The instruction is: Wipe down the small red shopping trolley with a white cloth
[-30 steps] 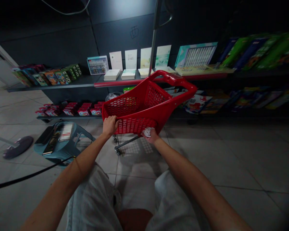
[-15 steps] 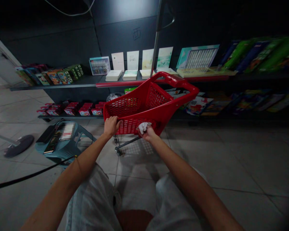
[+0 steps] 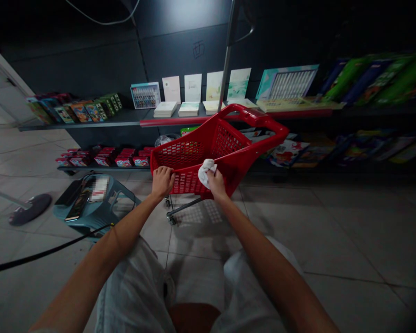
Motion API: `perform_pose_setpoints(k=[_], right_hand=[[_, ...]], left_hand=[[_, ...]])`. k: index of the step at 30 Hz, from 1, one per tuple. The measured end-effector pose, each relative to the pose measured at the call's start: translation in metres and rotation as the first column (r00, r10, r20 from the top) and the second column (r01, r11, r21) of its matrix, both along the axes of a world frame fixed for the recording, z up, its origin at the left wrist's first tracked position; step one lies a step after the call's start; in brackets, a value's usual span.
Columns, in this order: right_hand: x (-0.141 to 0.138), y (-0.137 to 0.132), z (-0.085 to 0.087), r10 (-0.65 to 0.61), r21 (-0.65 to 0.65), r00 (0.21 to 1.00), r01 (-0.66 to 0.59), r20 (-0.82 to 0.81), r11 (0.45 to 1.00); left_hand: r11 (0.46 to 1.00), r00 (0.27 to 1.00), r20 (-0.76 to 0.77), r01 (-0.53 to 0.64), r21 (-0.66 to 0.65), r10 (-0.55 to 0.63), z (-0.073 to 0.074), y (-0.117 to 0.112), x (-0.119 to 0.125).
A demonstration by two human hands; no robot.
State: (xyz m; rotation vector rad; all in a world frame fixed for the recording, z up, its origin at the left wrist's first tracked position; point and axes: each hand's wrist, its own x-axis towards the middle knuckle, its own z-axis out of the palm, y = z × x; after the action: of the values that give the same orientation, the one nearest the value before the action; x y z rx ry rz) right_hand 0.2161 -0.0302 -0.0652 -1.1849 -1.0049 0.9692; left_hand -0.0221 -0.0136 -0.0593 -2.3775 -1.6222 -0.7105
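Observation:
A red plastic shopping cart (image 3: 229, 171) stands before me, its handle up at the right and its metal wheel frame low on the tiles. My left hand (image 3: 162, 181) is closed over the rim at the cart's left front corner. Bunched in my right hand (image 3: 215, 182) is a white cloth (image 3: 207, 172), which lies against the upper part of the cart's near side, just below the rim. My right fingertips are partly covered by the cloth.
Left of the cart is a blue-grey plastic stool (image 3: 90, 210) with a phone and papers on it. A black cable (image 3: 48, 252) runs past it. Behind the cart, a dark shelf (image 3: 125, 119) carries books and boxes. A round stand base (image 3: 30, 209) sits at far left.
My right hand has moved the white cloth upward along the cart's side, from the lower panel to near the rim. My left hand stays on the same corner.

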Motion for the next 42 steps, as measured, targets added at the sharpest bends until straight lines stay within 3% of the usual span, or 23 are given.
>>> perform_pose_setpoints(k=[1, 3, 5, 11, 17, 22, 30, 42], right_hand=[[0.002, -0.003, 0.005, -0.084, 0.096, 0.977, 0.066, 0.197, 0.993], [0.007, -0.01, 0.015, -0.226, 0.286, 0.838, 0.088, 0.496, 0.954], [0.014, -0.015, 0.026, -0.296, 0.366, 0.71, 0.058, 0.639, 0.929], [0.04, -0.019, 0.049, -0.472, 0.444, 0.469, 0.178, 0.746, 0.878], [0.033, -0.021, 0.046, -0.399, 0.407, 0.268, 0.029, 0.877, 0.913], [0.029, -0.017, 0.049, -0.357, 0.359, 0.191, 0.024, 0.914, 0.933], [0.057, -0.022, 0.068, -0.313, 0.322, 0.116, -0.069, 0.943, 0.944], [0.09, -0.017, 0.105, -0.312, 0.302, -0.082, -0.115, 0.947, 0.946]], left_hand=[[1.0, 1.0, 0.004, 0.018, 0.007, -0.018, 0.0, -0.002, 0.003], [0.999, 0.999, 0.004, 0.046, 0.003, -0.046, 0.0, -0.006, 0.009], [0.998, 0.998, 0.014, 0.056, -0.004, -0.056, 0.0, -0.008, 0.016], [0.999, 0.993, 0.113, 0.033, 0.027, -0.036, -0.002, -0.006, 0.028], [1.0, 0.967, 0.254, -0.028, 0.006, 0.026, 0.0, 0.002, 0.032], [0.998, 0.954, 0.291, -0.064, -0.022, 0.068, 0.0, 0.005, 0.035], [0.987, 0.968, 0.194, -0.161, 0.001, 0.158, 0.0, 0.019, 0.03], [0.991, 0.962, 0.241, -0.132, -0.01, 0.13, 0.002, 0.033, 0.011]])
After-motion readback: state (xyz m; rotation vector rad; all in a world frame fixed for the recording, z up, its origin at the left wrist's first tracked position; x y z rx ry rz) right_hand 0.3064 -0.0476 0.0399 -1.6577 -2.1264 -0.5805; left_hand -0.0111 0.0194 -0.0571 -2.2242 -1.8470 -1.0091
